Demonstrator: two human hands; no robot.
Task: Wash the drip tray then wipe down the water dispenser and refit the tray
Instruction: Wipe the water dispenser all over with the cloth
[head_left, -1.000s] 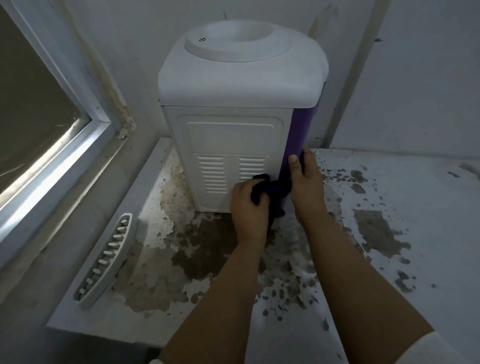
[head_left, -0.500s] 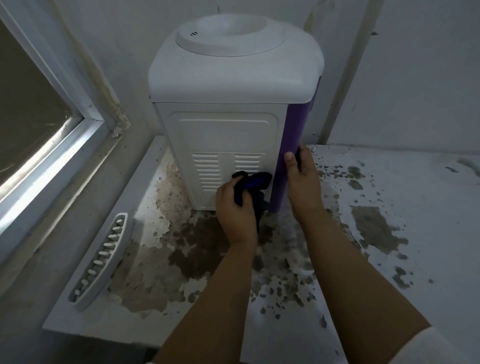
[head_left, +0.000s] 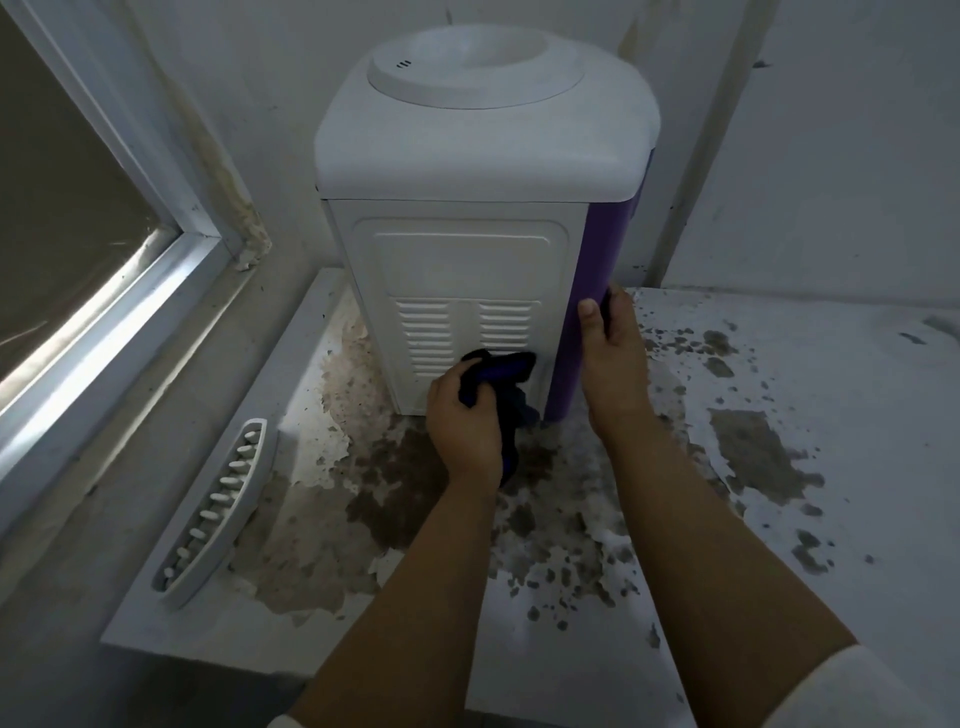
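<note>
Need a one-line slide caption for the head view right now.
Left hand wipes the water dispenser vent panel with a dark cloth; right hand steadies its purple side; drip tray lies unfitted.

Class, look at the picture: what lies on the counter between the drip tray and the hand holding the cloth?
In the head view, only bare, stained counter separates the drip tray from the left hand gripping the cloth.
</note>
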